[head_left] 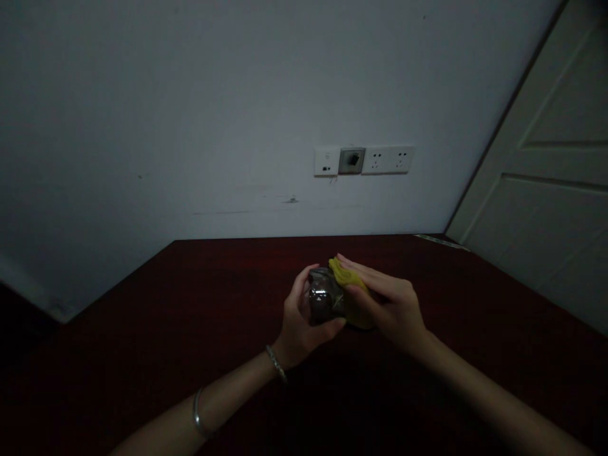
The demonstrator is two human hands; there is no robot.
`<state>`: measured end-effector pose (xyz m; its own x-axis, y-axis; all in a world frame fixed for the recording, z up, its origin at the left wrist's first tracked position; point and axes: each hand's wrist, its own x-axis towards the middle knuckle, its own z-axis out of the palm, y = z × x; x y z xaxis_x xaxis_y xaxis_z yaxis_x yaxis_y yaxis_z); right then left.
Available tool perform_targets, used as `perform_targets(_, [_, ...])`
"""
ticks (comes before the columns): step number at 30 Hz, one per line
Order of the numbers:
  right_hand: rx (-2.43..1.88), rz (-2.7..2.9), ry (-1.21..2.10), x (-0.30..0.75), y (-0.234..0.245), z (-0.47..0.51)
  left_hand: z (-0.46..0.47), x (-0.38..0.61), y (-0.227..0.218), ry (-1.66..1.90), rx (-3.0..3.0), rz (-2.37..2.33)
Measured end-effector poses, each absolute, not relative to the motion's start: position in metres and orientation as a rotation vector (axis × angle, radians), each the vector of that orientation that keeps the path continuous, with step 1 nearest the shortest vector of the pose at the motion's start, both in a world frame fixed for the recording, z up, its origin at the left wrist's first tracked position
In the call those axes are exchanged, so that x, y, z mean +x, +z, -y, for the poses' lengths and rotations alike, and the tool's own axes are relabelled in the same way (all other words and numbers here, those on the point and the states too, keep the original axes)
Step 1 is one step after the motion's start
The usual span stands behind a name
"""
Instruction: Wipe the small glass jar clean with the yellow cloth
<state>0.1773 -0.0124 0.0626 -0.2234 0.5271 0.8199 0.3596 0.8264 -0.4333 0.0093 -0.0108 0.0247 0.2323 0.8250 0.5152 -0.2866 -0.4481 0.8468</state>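
Holding a small dark shiny object (323, 299) in our left hand (298, 324), fingers curled round its left side, thumb underneath. Right hand (396, 305) grips a yellow cloth (342, 277), fingers stretched flat over it, pressed on the object's right side. The object sits between both hands, over the desk (190, 329) middle, nearer the far edge. Its long axis is unreadable in this light.

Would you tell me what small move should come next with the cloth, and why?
Probably slide the yellow cloth across the shiny dark object: the left hand grips it, and the right hand presses the cloth against its side.
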Motion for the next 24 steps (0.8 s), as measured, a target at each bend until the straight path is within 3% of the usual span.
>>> perform_targets(7, [-0.437, 2.073, -0.009, 0.187, 0.067, 0.011, 0.008, 0.006, 0.028, 1.436, 1.445, -0.529])
perform_targets(17, [-0.755, 1.793, 0.321, 0.178, 0.058, 0.0, 0.0, 0.001, 0.027, 1.353, 1.601, -0.524])
perform_targets(24, [-0.59, 1.879, 0.113, 0.18, 0.056, 0.007, 0.001, 0.0, 0.026, 1.371, 1.476, -0.585])
